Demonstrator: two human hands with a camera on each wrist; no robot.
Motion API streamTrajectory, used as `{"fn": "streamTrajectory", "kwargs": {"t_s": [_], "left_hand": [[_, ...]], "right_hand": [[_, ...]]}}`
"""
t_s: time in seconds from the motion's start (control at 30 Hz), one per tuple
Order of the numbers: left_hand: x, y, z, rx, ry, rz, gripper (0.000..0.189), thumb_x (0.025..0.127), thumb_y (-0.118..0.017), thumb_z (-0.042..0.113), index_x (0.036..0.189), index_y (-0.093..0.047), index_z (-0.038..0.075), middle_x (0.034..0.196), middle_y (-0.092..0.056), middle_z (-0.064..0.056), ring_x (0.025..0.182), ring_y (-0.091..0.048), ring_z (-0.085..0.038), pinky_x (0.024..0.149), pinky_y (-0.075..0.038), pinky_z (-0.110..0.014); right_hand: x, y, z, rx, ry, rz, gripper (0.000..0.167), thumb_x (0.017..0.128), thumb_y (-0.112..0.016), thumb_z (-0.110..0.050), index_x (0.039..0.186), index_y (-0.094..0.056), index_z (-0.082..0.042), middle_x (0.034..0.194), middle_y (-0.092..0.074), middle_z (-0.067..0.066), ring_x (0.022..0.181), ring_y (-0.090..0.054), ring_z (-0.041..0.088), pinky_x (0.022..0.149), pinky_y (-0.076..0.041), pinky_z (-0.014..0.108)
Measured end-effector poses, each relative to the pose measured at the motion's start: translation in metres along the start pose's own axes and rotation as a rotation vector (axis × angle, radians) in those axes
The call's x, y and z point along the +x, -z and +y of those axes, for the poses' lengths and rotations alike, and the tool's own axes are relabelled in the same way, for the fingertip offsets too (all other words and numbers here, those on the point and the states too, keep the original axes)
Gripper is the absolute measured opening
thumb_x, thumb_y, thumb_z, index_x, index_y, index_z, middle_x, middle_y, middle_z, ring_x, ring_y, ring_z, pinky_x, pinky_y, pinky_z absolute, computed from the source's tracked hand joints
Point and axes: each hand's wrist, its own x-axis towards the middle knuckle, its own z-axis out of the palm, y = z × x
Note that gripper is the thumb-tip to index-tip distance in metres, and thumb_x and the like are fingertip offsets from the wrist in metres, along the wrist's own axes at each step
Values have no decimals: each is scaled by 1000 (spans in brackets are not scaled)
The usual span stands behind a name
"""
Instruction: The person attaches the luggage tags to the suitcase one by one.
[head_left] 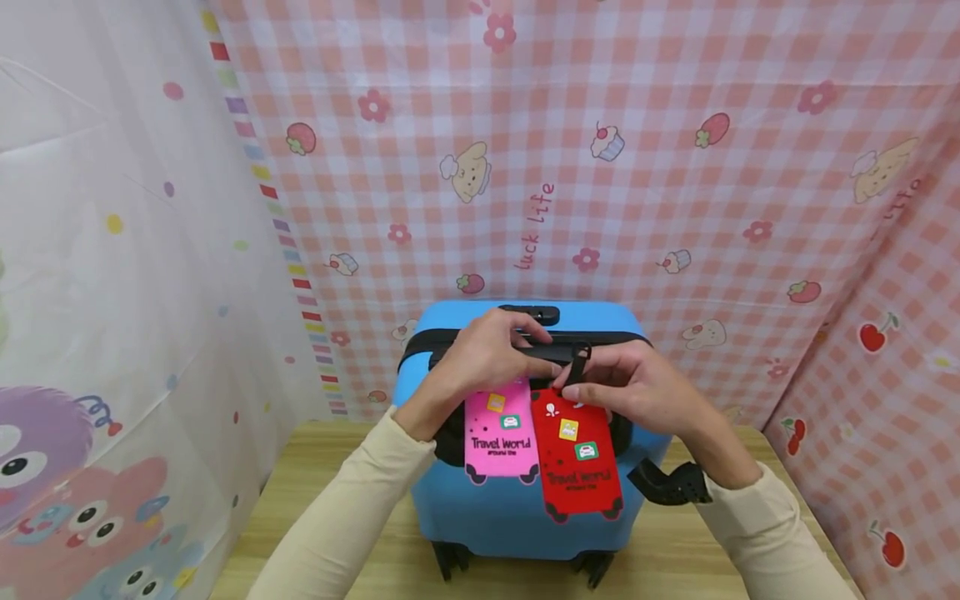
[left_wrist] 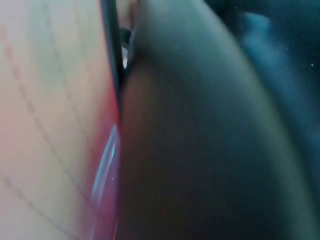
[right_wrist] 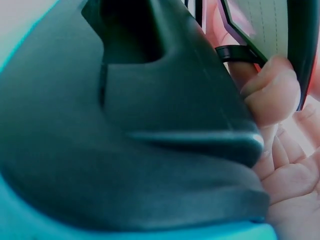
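A blue suitcase (head_left: 525, 517) stands upright with a black carry handle (head_left: 555, 354) on the side facing me. My right hand (head_left: 648, 387) pinches the top of a red luggage tag (head_left: 577, 467), beside its black strap loop (head_left: 579, 364). My left hand (head_left: 491, 350) is at the handle, its index finger arched above it and its thumb reaching toward the right fingertips. Its other fingers are hidden. A pink luggage tag (head_left: 498, 450) hangs below the left hand. In the right wrist view, a strap (right_wrist: 237, 53) passes round a finger beside the handle (right_wrist: 180, 100). The left wrist view is mostly blurred.
Under the suitcase is a wood-grain surface (head_left: 330, 492). A pink checked cloth (head_left: 570, 208) hangs right behind it, with a white patterned cloth (head_left: 150, 250) on the left. A black band (head_left: 671, 483) is attached at the right wrist. A black lock (head_left: 543, 315) sits above the handle.
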Motion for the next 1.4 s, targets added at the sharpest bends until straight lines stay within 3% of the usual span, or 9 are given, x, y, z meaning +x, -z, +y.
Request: {"fn": "streamTrajectory", "kwargs": {"t_s": [0.23,0.47,1.0,1.2,1.4], "left_hand": [[0,-2,2,11,21,29,39,80,-83,34,115,-72,24,103,-70,-2,80,-65,-17,67,-53,-29],[-1,-3,3,15,37,27,47,80,-83,32,123,-70,21,113,-69,-3,91,-62,-17,74,-52,-29],[0,-1,-1,16,-1,26,33,80,-82,36,108,-67,27,100,-70,4,87,-63,-15,78,-48,-35],[-2,-2,-3,-49,-27,24,23,89,-73,40,107,-67,27,98,-71,7,90,-62,-14,81,-48,-36],[-2,-6,-3,-47,-43,94,18,94,-67,35,108,-71,24,93,-73,9,86,-63,-11,84,-48,-36]], "right_hand": [[0,-1,0,21,10,2,13,92,-64,2,101,-72,-3,85,-70,7,64,-61,16,54,-53,32],[0,-1,1,36,17,-5,14,92,-64,3,103,-72,-1,90,-72,8,73,-66,19,62,-57,35],[0,0,2,25,11,-11,14,93,-62,3,104,-71,-1,92,-72,8,77,-67,19,65,-59,36],[0,-1,2,41,21,-15,15,94,-62,3,105,-71,-1,93,-72,9,76,-67,19,65,-59,37],[-1,-1,3,19,36,-4,17,94,-62,4,107,-71,-1,95,-72,9,78,-67,20,67,-59,36]]}}
